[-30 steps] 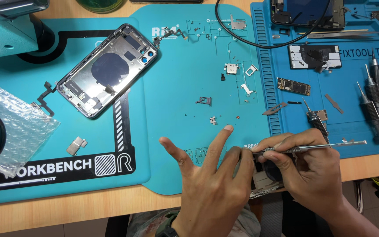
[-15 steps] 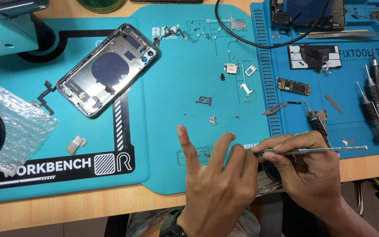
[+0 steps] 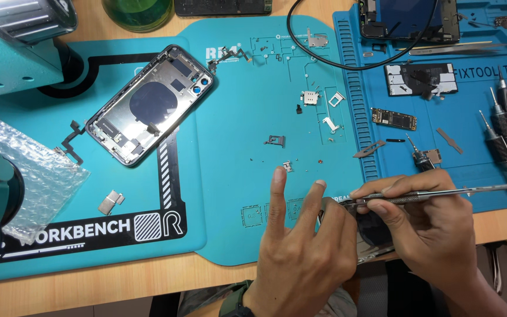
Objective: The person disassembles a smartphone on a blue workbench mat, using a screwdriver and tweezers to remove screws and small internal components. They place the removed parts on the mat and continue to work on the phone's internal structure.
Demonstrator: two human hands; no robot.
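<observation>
A slim metal pry tool (image 3: 441,192) with a knurled grip section lies almost level across the near edge of the teal mat, its tip pointing left onto a small dark, shiny part (image 3: 372,230). That part sits at the mat's front edge, mostly hidden, its kind unclear.

Wooden desk (image 3: 148,282); even overhead light

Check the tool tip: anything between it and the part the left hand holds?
Nothing visible. The right hand holds the metal tool with its tip at the dark part, pinched by the left hand. The left thumb hides the contact point.
</observation>
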